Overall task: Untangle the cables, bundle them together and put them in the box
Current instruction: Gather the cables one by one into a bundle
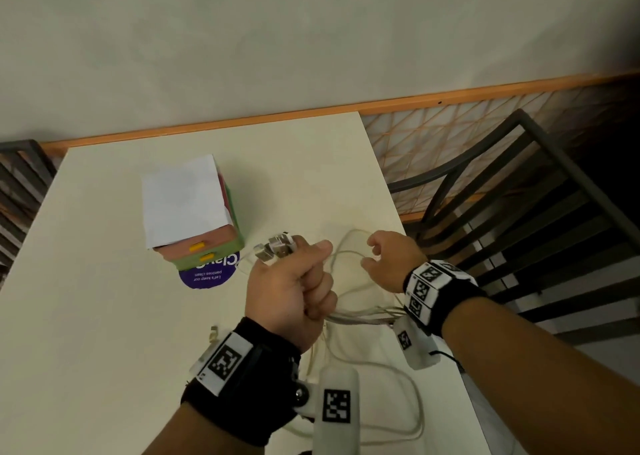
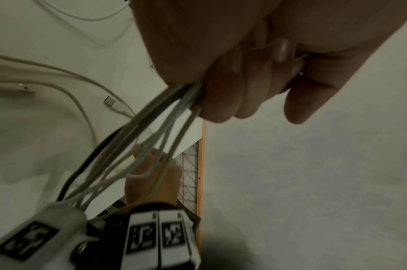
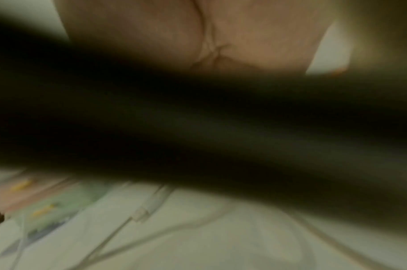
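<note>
My left hand is a fist round a bundle of white cables, with several USB plugs sticking out above the thumb. In the left wrist view the cable strands leave the curled fingers and run down toward my right wrist. My right hand pinches a thin loop of white cable just right of the left hand. More cable trails in loops on the white table. The box, pink and green with yellow handles, stands at the back left under a white sheet. The right wrist view is dark and blurred.
A purple round sticker lies under the box's front. A loose plug lies by my left wrist. A dark metal chair stands beyond the table's right edge. The wall with an orange trim runs behind the table.
</note>
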